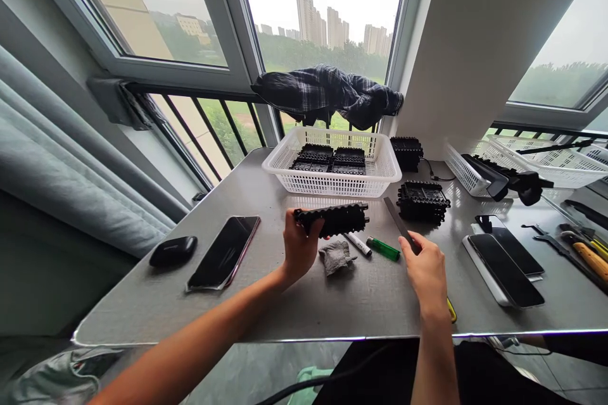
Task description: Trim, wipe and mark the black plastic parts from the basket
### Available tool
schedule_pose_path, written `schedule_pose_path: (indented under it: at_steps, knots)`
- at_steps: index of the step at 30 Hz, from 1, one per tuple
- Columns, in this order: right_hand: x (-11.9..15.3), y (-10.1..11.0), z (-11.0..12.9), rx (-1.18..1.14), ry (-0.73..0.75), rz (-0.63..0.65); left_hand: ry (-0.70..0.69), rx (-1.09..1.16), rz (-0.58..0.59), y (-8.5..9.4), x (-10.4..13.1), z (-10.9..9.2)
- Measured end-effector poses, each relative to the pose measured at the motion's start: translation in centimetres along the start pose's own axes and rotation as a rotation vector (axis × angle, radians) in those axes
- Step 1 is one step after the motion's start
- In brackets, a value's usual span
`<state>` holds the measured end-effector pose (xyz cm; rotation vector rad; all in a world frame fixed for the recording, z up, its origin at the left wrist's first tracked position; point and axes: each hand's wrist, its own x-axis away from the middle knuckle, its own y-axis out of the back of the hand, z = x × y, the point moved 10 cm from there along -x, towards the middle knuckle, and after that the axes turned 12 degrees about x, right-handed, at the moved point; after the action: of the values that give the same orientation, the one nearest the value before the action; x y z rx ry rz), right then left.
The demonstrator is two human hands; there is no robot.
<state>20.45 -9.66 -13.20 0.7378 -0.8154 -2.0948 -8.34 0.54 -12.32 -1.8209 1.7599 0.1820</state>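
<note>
My left hand [299, 248] is closed around one end of a black plastic part [341, 220] with toothed edges, held above the table. In my right hand [425, 271] is a flat dark file [397, 218], its blade pointing up and away from me. The file and the black part are apart. Below the part lie a crumpled grey cloth [338, 258], a white marker [358, 244] and a green lighter [382, 249]. A yellow-edged item [451, 311] shows partly behind my right wrist.
A white basket [332, 185] holds several similar black parts. More stacked black parts [422, 202] stand to its right. Phones [223, 253] [506, 269] and a black case [173, 252] lie on the grey table [266, 323]. Hand tools [565, 253] and more baskets [546, 161] are at the right.
</note>
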Motion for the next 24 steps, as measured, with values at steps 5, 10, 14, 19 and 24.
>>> schedule_pose_path:
  at_steps: [5, 10, 14, 19, 24]
  knots:
    - [-0.8, -2.5, -0.7, 0.129, 0.064, 0.034, 0.080, 0.074, -0.018, -0.5, -0.7, 0.1]
    - [-1.9, -4.3, -0.9, 0.212, 0.085, 0.054, 0.159, 0.127, -0.040, -0.5, -1.0, 1.1]
    - [-2.2, -4.6, -0.5, 0.223, 0.094, 0.044, 0.189, 0.169, -0.040, -0.4, -1.0, 1.9]
    - [-2.1, -4.6, -0.1, 0.190, 0.094, 0.022, 0.197, 0.169, -0.042, -0.3, -1.1, 2.2]
    - [-1.7, -2.0, 1.9, 0.052, 0.076, -0.021, 0.236, 0.195, -0.094, 0.2, -1.3, 2.9]
